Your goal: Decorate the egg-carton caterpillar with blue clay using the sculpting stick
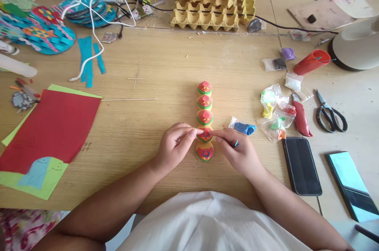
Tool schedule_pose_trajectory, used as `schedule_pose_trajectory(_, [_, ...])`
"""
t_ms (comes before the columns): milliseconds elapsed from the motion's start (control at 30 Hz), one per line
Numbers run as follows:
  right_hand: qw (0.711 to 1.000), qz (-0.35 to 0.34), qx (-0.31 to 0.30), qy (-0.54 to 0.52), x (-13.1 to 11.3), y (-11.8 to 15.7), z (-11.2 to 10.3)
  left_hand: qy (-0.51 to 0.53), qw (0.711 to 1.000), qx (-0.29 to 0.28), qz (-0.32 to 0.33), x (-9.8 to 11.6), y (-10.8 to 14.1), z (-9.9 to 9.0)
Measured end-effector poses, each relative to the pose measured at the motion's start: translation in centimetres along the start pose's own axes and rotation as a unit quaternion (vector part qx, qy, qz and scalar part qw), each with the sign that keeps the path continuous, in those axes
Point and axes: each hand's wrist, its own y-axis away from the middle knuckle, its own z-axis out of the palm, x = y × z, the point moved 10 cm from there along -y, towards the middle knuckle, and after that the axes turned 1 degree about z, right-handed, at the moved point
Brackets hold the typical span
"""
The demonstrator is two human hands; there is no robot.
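Observation:
A row of egg-carton cups [204,117] runs up the table in front of me. Red caps with green rims and small yellow faces cover the cups, and the nearest two caps carry blue rings. My left hand [179,142] has thumb and index finger pressed together at the left side of the second-nearest cup; whatever is between them is too small to make out. From the right, my right hand [238,150] reaches the same cup with its index fingertip. A small blue piece [236,143] sticks out between its curled fingers. Beside that hand lies a bag of blue clay [244,128].
To the right are clay bags [271,99], a red utility knife [301,118], scissors [331,118] and two phones [302,166]. Egg cartons [204,16] stand at the back. Red paper [53,124] and a white cable [93,26] lie on the left.

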Motion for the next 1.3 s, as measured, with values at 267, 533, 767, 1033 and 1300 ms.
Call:
schedule_pose_trajectory(267, [1.000, 0.011, 0.013, 0.013, 0.3, 0.0, -0.5, -0.007, 1.000, -0.004, 0.001, 0.1, -0.2, 0.1])
schedule_pose_trajectory(533, [1.000, -0.002, 0.010, 0.026, 0.0, 0.0, -0.3, -0.013, 1.000, -0.024, 0.013, 0.1, 0.0, 0.6])
schedule_pose_trajectory(767, [0.998, 0.043, 0.019, -0.034, 1.2, 0.3, -0.3, -0.115, 0.987, -0.039, 0.109, 2.2, 0.1, 0.7])
schedule_pose_trajectory(1033, [0.961, 0.116, 0.102, -0.228, 4.2, -0.1, -2.3, -0.077, 0.994, -0.033, 0.066, 1.3, 0.0, 0.5])
schedule_pose_trajectory(1300, [0.936, 0.173, 0.081, -0.295, 5.4, -0.5, -1.0, -0.050, 0.998, -0.041, 0.019, -0.1, 0.0, 0.9])
